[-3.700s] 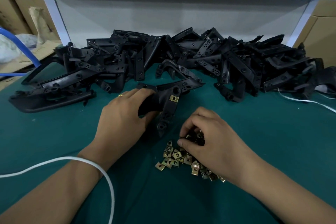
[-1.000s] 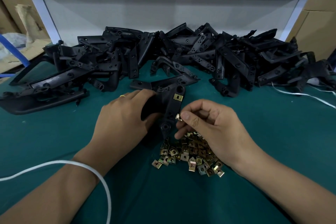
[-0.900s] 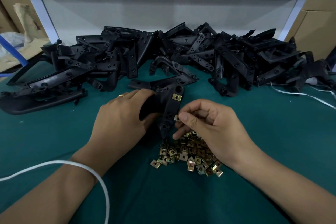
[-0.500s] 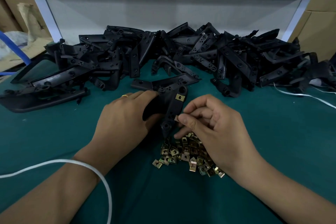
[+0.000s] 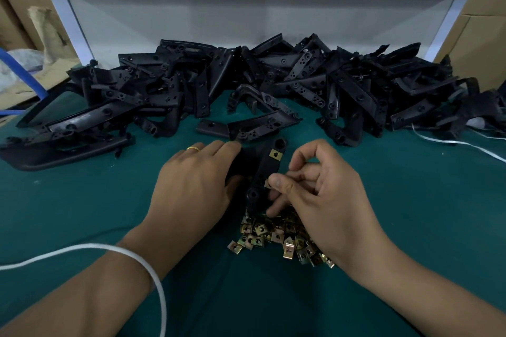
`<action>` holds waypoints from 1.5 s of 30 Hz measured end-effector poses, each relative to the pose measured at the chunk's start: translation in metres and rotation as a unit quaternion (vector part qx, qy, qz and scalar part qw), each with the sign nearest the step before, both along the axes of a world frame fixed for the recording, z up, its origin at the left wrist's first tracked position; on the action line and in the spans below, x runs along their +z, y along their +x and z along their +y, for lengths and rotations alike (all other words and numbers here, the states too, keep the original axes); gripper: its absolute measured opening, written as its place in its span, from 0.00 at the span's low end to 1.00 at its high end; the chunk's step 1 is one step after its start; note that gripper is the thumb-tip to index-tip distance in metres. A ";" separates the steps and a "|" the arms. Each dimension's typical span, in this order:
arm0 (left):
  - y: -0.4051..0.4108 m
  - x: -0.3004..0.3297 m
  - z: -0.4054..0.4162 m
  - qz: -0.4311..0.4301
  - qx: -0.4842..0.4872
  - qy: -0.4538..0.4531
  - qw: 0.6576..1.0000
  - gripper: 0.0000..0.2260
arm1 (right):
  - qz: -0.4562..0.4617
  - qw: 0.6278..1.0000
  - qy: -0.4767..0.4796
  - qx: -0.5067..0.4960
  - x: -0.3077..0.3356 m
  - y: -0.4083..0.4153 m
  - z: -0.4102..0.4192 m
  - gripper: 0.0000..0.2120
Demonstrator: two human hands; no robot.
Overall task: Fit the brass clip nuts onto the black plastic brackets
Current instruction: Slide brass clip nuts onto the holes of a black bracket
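Left hand [image 5: 191, 189] lies over the bracket [image 5: 262, 169], fingers curled round its body, pinning it to the green mat [image 5: 82, 213]. One nut [image 5: 275, 154] is already seated on the bracket's far end. Right hand [image 5: 323, 194] pinches a second nut [image 5: 267, 183] between thumb and forefinger, pressed against the bracket's right edge, about midway along the arm. The remaining fingers are loosely curled; the lowest touches the nut pile [image 5: 276, 235], which lies just near of the bracket. The bracket heap [image 5: 273, 90] sits beyond it, toward the back panel.

Assessment: the step in hand is seating the second nut. It should go on square, open side leading, pushed straight across the edge until its hole appears to line up with the bracket's. The left hand must hold firm so the part does not twist. A skewed start risks the nut jamming or springing off.

Change noted: 3.7 seconds ago the right hand was down in the pile, picking. It has since lifted a nut and brought it to the bracket edge. Left hand and bracket are essentially unmoved; the seated nut is unchanged.
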State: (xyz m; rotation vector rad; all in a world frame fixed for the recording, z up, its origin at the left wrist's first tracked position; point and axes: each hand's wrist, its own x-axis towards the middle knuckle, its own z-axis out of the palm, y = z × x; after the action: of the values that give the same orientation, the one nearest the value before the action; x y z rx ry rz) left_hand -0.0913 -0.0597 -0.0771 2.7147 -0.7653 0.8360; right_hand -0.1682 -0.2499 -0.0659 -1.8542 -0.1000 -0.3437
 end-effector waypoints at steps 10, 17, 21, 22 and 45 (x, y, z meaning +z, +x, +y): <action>0.004 0.001 0.002 0.008 0.016 -0.021 1.000 0.19 | -0.007 0.995 -0.096 0.025 0.005 -0.001 -0.008 0.07; 0.005 0.000 0.003 0.005 0.011 -0.035 0.999 0.19 | -0.035 0.987 -0.154 -0.008 0.004 -0.001 -0.008 0.08; 0.005 0.000 0.003 0.008 0.005 -0.039 0.999 0.19 | -0.046 0.982 -0.182 -0.023 0.003 0.001 -0.006 0.09; 0.005 0.000 0.003 0.010 0.006 -0.040 0.999 0.19 | -0.051 0.982 -0.182 -0.027 0.003 0.001 -0.005 0.09; 0.008 0.002 0.010 0.057 -0.023 -0.114 0.992 0.24 | -0.106 0.983 -0.139 -0.063 0.003 0.004 -0.008 0.10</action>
State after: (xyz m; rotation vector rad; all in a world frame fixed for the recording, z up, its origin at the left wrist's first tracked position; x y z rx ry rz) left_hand -0.0832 -0.0499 -0.0754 2.5085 -0.6616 0.7030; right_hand -0.1639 -0.2582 -0.0634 -2.1000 -0.1849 -0.6434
